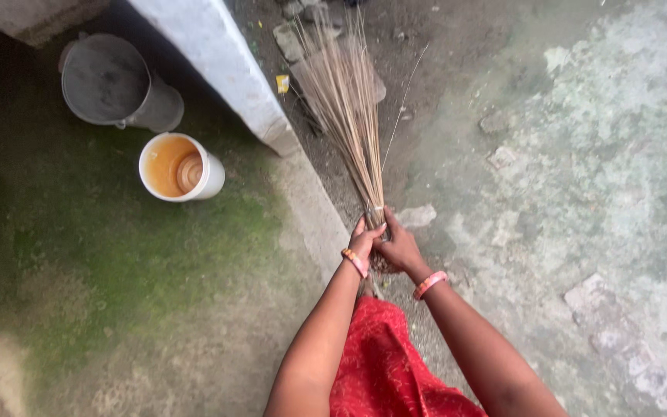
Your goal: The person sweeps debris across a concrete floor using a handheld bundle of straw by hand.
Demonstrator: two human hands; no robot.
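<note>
In the head view, both hands meet at the bound end of a stick broom (pixel 349 116), taken here as the landmark. The left hand (pixel 363 245) has its grip closed around the base of the broom from the left side, and the right hand (pixel 401 249) is clamped on the same base from the right, the two hands touching each other. Each wrist wears an orange bangle (pixel 354 262). The broom points away from the person, its thin brown sticks fanning out over dark, dirty ground (pixel 441 93) beyond the hands.

Just left of the broom's fanned end runs a pale concrete ledge (pixel 218 62), slanting down toward the hands. Well to the left of the broom, past that ledge, a white bucket (pixel 211 179) holding brownish water stands on mossy green floor (pixel 102 255). Beyond the bucket, farther from the broom, a grey metal pail (pixel 110 81) lies tilted. Right of the broom the ground is patchy grey concrete. Below the hands, red cloth (pixel 384 363) covers the person's lap.
</note>
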